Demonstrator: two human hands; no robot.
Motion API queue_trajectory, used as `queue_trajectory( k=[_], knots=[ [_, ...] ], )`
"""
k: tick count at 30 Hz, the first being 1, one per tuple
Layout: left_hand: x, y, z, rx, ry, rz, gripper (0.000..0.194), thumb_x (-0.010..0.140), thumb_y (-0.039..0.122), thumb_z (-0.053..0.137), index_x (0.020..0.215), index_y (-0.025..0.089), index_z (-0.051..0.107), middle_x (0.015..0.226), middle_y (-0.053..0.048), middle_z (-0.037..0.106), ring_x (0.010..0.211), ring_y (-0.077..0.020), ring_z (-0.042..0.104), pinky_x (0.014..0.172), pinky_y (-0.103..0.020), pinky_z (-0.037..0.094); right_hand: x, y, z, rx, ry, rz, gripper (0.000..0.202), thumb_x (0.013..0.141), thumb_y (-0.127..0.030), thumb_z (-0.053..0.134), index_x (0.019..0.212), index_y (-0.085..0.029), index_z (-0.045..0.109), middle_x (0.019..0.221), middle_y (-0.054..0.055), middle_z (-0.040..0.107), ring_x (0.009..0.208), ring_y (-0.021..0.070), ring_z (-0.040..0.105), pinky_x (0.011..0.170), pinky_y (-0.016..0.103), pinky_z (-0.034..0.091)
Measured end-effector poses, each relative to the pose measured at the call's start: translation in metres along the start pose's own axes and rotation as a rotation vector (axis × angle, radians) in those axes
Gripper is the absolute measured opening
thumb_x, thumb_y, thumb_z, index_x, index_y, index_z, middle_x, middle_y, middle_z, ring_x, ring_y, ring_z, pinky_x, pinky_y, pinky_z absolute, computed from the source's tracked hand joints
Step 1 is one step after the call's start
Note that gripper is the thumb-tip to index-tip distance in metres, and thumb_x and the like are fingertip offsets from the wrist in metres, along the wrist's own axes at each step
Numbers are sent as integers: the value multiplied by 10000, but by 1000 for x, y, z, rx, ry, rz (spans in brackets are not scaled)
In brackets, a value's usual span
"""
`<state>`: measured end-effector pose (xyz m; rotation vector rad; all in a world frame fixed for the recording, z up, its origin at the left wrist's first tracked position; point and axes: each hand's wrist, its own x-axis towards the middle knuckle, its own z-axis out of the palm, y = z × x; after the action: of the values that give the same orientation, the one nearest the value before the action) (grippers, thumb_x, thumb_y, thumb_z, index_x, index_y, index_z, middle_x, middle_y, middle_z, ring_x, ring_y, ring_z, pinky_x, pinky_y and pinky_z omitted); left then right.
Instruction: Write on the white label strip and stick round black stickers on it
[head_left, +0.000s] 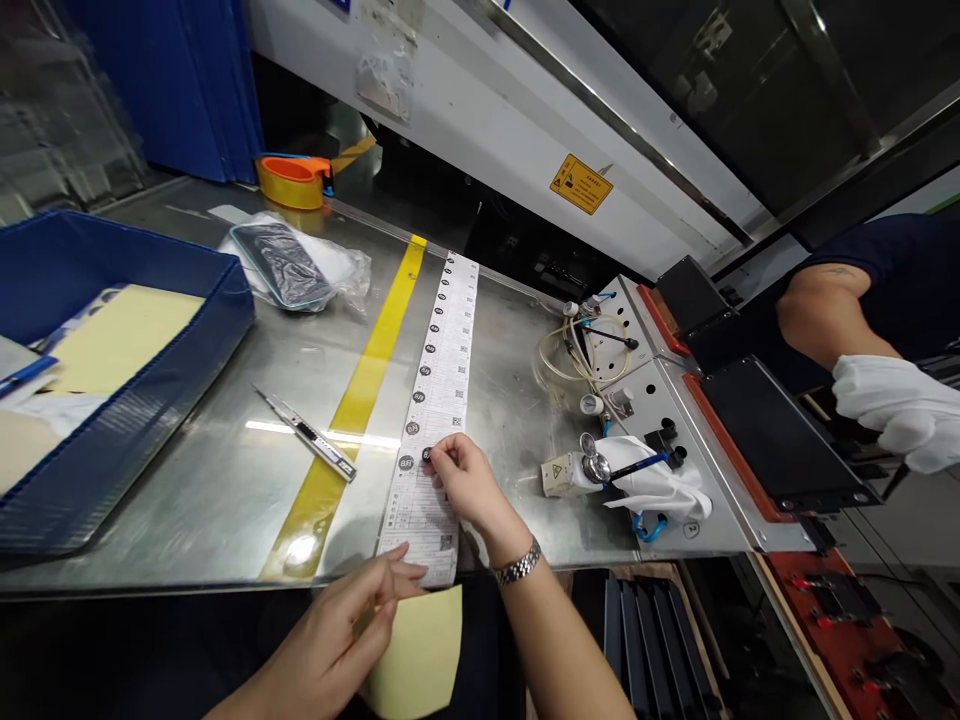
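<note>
A long strip of printed white labels [429, 400] lies on the metal table, with black round stickers along its left side. Pinched in my right hand [469, 485] is a small black round sticker [427, 454], held over the strip beside the sticker of one of the nearest labels. My left hand [352, 620] grips a pale yellow sheet [420, 650] at the table's front edge, its fingertips close to the strip's near end. To the left, a utility knife [307, 435] rests partly across yellow floor-type tape [367, 370] on the tabletop.
A blue bin [202, 350] with yellow sheets stands at left. Behind it are a bagged phone-like item [281, 265] and an orange tape roll [292, 180]. At right stand a dispenser bottle [570, 475], a white cloth [660, 485] and equipment with tubing. A co-worker's gloved hand [900, 410] is far right.
</note>
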<state>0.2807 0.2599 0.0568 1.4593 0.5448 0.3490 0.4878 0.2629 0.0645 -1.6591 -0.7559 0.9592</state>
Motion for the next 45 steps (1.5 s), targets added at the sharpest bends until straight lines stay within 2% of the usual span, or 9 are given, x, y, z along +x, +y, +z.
queue_trajectory(
  k=[6, 11, 18, 31, 35, 38, 41, 43, 45],
  knots=[
    [3, -11, 0, 57, -28, 12, 276, 956, 409, 414, 765, 250, 532, 1049, -110, 743, 1236, -311, 593, 1114, -502, 367, 18, -12, 16, 169, -43, 38, 236, 897, -393, 620, 801, -205, 516, 853, 47, 708, 802, 177, 704, 776, 346, 563],
    [5, -13, -5, 60, -105, 25, 269, 966, 415, 397, 780, 253, 504, 954, -86, 733, 1265, -302, 572, 1157, -472, 318, 4, -8, 15, 114, 7, -4, 180, 860, -324, 645, 773, -203, 544, 682, -32, 597, 650, 125, 586, 650, 255, 493],
    [4, -8, -2, -75, 47, -14, 311, 926, 469, 480, 727, 238, 541, 951, -75, 736, 1039, -282, 655, 1087, -407, 408, -36, -3, 9, -400, -129, -72, 85, 824, -146, 617, 752, -191, 611, 731, -26, 596, 629, 111, 510, 585, 226, 415],
    [7, -10, -6, -13, -88, 18, 325, 973, 459, 379, 741, 235, 422, 871, -73, 675, 875, -241, 624, 810, -329, 475, -41, -11, 22, -681, -110, -164, 178, 811, -57, 646, 723, -204, 594, 832, -6, 598, 740, 137, 587, 690, 258, 457],
    [8, -11, -8, -15, -89, 42, 321, 967, 458, 378, 733, 240, 411, 788, -49, 627, 773, -221, 586, 778, -330, 478, -39, -10, 24, -837, 35, -95, 202, 747, -194, 783, 854, -215, 613, 868, 32, 649, 808, 216, 637, 716, 308, 456],
    [9, -10, -6, -22, -82, 55, 309, 961, 462, 386, 742, 244, 405, 811, -57, 651, 839, -233, 608, 1005, -394, 423, -36, -4, 20, -934, 162, -84, 447, 654, -409, 870, 942, -221, 584, 873, 61, 688, 823, 277, 661, 680, 326, 437],
    [10, -4, -2, -54, -72, 44, 350, 931, 543, 402, 760, 239, 430, 859, -86, 651, 940, -255, 609, 1137, -434, 283, -35, 4, 15, -1000, 183, -130, 354, 749, -479, 783, 835, -237, 540, 805, 59, 700, 740, 271, 677, 618, 312, 404],
    [8, 4, -3, -93, -59, 20, 414, 876, 625, 457, 750, 233, 423, 831, -77, 622, 863, -235, 590, 1059, -408, 368, -33, 9, 14, -1048, 190, -144, 286, 845, -481, 673, 816, -246, 513, 777, 58, 703, 705, 264, 683, 591, 308, 387],
    [1, 17, -13, -78, -2, 4, 478, 796, 689, 544, 730, 238, 402, 703, -21, 554, 696, -183, 515, 760, -309, 472, -31, 15, 14, -1069, 165, -115, 308, 889, -529, 583, 785, -257, 481, 737, 40, 696, 672, 254, 682, 568, 300, 380]
  ],
)
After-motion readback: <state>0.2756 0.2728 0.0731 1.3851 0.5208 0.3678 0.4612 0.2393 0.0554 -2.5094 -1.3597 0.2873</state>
